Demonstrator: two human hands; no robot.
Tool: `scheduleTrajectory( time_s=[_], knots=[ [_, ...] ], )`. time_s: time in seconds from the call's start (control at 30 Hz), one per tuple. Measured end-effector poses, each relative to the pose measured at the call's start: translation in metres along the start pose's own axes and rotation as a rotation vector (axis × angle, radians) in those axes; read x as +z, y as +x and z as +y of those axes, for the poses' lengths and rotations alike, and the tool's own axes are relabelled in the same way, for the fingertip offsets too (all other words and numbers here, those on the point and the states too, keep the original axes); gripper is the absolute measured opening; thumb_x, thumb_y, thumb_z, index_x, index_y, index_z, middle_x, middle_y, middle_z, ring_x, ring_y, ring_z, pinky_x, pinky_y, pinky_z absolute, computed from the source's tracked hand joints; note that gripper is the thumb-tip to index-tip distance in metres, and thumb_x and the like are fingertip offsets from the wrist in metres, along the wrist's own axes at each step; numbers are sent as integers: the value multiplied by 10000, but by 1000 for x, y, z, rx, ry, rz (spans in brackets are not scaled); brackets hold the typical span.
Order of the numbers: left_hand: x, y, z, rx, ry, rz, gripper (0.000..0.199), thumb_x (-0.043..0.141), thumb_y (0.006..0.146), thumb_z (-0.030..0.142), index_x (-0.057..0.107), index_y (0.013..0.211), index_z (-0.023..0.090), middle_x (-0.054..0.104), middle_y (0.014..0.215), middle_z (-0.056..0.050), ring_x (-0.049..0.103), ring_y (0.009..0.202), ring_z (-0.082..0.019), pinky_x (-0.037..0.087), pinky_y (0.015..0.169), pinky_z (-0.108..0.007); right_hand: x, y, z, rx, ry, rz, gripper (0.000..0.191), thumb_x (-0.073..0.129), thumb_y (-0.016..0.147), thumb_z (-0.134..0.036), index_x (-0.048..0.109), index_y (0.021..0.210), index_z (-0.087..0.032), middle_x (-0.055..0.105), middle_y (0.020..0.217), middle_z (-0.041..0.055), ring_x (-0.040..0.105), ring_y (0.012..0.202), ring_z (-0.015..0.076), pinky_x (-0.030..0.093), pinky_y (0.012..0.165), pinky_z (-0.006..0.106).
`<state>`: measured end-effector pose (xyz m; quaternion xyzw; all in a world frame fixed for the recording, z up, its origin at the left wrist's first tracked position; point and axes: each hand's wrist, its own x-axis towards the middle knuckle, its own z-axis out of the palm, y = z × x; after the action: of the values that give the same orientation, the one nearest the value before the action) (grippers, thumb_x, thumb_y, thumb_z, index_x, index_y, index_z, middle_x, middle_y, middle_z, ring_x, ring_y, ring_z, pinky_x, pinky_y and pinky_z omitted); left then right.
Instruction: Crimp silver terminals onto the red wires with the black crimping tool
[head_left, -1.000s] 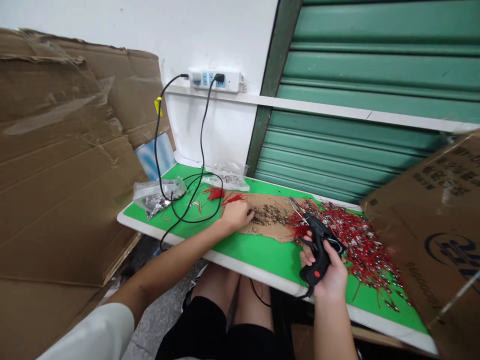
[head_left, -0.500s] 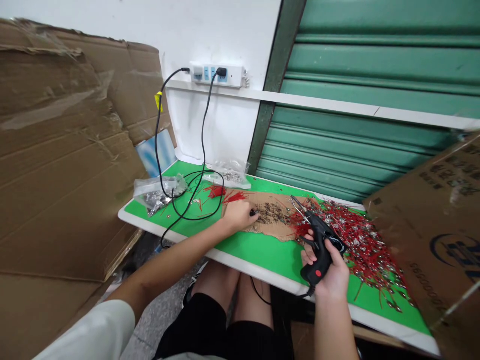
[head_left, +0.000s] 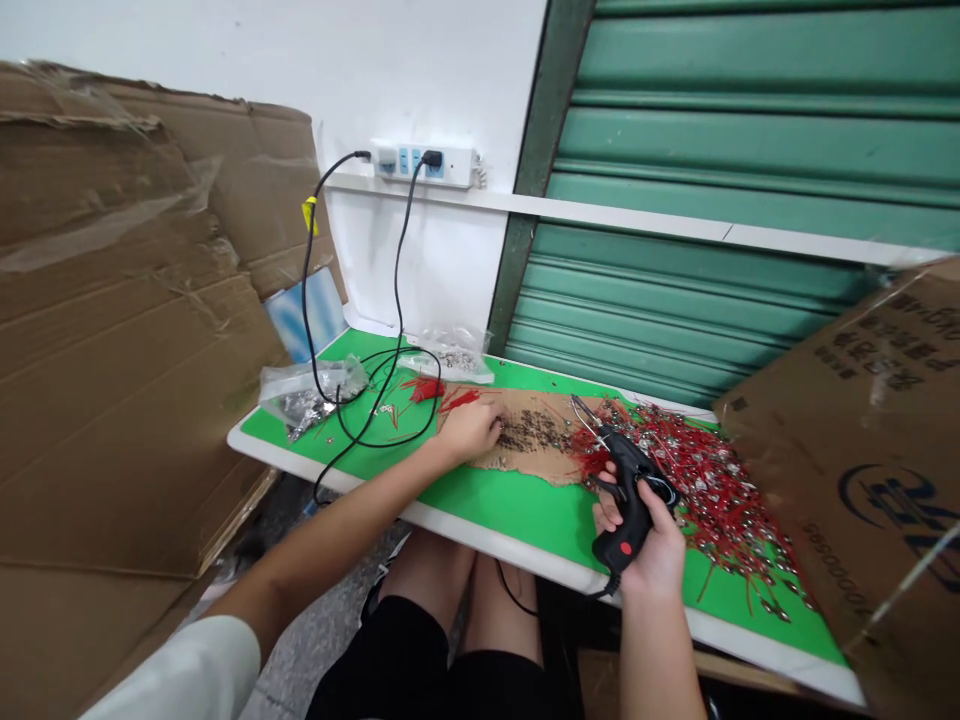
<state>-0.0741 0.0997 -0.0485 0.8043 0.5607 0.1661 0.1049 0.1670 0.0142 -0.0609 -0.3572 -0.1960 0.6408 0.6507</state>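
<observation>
Left hand (head_left: 470, 430) at left end of card (head_left: 555, 466), fingers curled in close; can't tell about any part pinched there. Dark bits (head_left: 535, 430) just right of those fingertips. Right hand (head_left: 651, 545) clenched round iron (head_left: 627, 510), tip (head_left: 581, 408) beyond right fingers, angled toward far edge of card, well apart from left ones. Red wires (head_left: 712, 480) heaped beyond and right of right fingers; smaller bundle (head_left: 426, 388) beyond left wrist, near bags (head_left: 300, 392) (head_left: 452, 358). Seemingly at handling small parts by left fingertips, iron held off. For any move inward: steady left fingers, tip well away from skin.
</observation>
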Motion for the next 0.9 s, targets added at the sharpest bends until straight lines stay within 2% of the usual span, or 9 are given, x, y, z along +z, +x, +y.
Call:
scheduleTrajectory(
  time_s=[0.13, 0.2, 0.4, 0.6, 0.73, 0.9],
  knots=[
    [1, -2, 1, -110, 47, -24, 293, 534, 863, 410, 714, 1050, 275, 709, 1038, -50, 653, 988, -226, 527, 836, -318, 2, 0, 0, 3, 24, 26, 316, 762, 665, -327, 721, 909, -130, 677, 811, 57, 395, 452, 62, 391, 371, 185],
    [3, -3, 3, -139, 71, -40, 306, 525, 870, 436, 727, 1034, 275, 720, 1010, -59, 661, 966, -233, 526, 817, -323, 2, -1, 0, 7, 29, 27, 327, 762, 664, -327, 722, 918, -125, 682, 813, 58, 398, 452, 61, 395, 376, 185],
    [4, -3, 6, -70, 90, -61, 310, 466, 908, 354, 707, 1085, 272, 715, 1054, -51, 664, 979, -215, 524, 809, -297, 1, -1, 0, 1, 41, 7, 281, 745, 684, -315, 716, 906, -145, 685, 818, 56, 400, 451, 64, 389, 375, 189],
    [-4, -7, -6, -58, 134, -10, 284, 482, 902, 317, 696, 1076, 247, 684, 1108, -57, 645, 1004, -192, 517, 842, -272, 0, 0, 1, -13, 11, -1, 270, 720, 715, -332, 715, 914, -149, 687, 848, 61, 405, 448, 67, 393, 372, 204],
    [-8, -8, -7, -78, 113, 38, 302, 485, 898, 384, 707, 1043, 239, 695, 1067, -55, 641, 1004, -197, 516, 827, -265, 0, 1, 3, -21, 7, -9, 267, 724, 711, -329, 711, 908, -149, 688, 839, 62, 408, 450, 69, 388, 371, 203],
    [-3, -10, 6, -90, 110, -54, 344, 492, 888, 443, 722, 1021, 225, 710, 1026, -82, 656, 975, -225, 519, 812, -297, 2, -1, 2, -19, 19, -3, 266, 726, 708, -317, 709, 907, -141, 688, 837, 67, 411, 452, 65, 383, 374, 197]
  ],
)
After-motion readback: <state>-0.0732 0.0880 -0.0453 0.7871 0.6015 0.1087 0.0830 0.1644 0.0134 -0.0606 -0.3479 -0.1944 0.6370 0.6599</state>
